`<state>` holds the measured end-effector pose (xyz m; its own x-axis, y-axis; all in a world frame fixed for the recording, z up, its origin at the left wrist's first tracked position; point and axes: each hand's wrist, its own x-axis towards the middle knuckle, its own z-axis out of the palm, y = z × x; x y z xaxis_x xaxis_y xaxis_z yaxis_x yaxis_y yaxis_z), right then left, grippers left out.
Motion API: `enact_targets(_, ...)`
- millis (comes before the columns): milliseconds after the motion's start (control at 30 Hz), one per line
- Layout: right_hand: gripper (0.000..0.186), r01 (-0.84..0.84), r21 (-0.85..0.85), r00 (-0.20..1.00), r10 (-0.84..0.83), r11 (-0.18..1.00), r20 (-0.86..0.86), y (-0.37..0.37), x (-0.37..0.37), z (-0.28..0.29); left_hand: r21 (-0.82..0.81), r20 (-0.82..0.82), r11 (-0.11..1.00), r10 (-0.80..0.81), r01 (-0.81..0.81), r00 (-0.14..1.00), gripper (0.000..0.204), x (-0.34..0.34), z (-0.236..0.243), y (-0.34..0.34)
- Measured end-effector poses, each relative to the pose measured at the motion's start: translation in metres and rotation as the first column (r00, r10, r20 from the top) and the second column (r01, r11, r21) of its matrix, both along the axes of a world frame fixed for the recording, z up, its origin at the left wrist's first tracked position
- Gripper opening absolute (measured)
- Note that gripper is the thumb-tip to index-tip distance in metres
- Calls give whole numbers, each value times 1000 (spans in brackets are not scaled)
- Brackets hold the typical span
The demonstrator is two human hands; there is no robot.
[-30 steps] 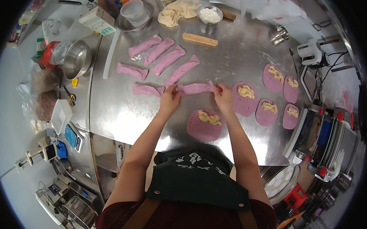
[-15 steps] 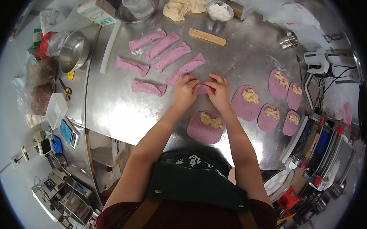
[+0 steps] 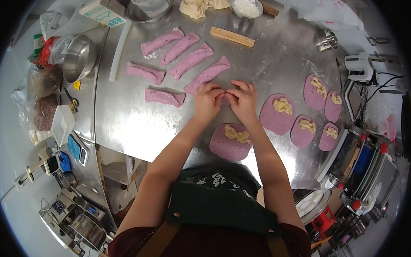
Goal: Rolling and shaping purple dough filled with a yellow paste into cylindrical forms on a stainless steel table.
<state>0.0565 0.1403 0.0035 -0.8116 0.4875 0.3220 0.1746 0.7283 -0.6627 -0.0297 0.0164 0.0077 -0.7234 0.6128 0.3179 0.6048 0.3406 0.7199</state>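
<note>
Both my hands pinch a piece of pink dough (image 3: 226, 99) on the steel table, most of it hidden under my fingers. My left hand (image 3: 208, 101) is closed on its left part, my right hand (image 3: 243, 101) on its right part, with the thumbs close together. Just beyond my left hand lies a rolled pink dough piece (image 3: 208, 75), with several more dough rolls (image 3: 192, 61) farther left. Nearer my body is a flat dough round (image 3: 229, 148) topped with a pale yellow, lumpy filling (image 3: 237, 134). Several filled dough rounds (image 3: 277, 119) lie right of my right hand.
A wooden stick (image 3: 232, 36) lies beyond the rolls, near a bowl of white powder (image 3: 247, 8) and a crumpled cloth (image 3: 205, 4). A metal cup (image 3: 326, 40) and a white hand mixer (image 3: 359, 68) sit at right. Scissors (image 3: 72, 100) and a scale (image 3: 77, 149) are at left.
My hands stay on the same dough piece, and the thumbs have drawn slightly closer together. The view has shifted a little; the other dough pieces lie as before.
</note>
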Motion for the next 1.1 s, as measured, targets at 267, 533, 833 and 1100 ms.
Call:
enact_targets(267,8,-37,-59,999,38,998,24,-1,-2,1,103,53,991,78,-83,996,25,3,0,-27)
enact_targets(533,8,-198,-34,972,200,980,123,-6,-18,8,104,188,977,165,-187,968,34,7,-6,-40)
enact_targets(833,6,-241,20,967,238,970,92,-20,-29,12,60,589,927,266,-369,763,28,14,-19,-38)
enact_targets(1100,11,-188,-27,981,189,982,44,-24,-26,14,53,714,877,301,-477,633,25,13,-10,-26)
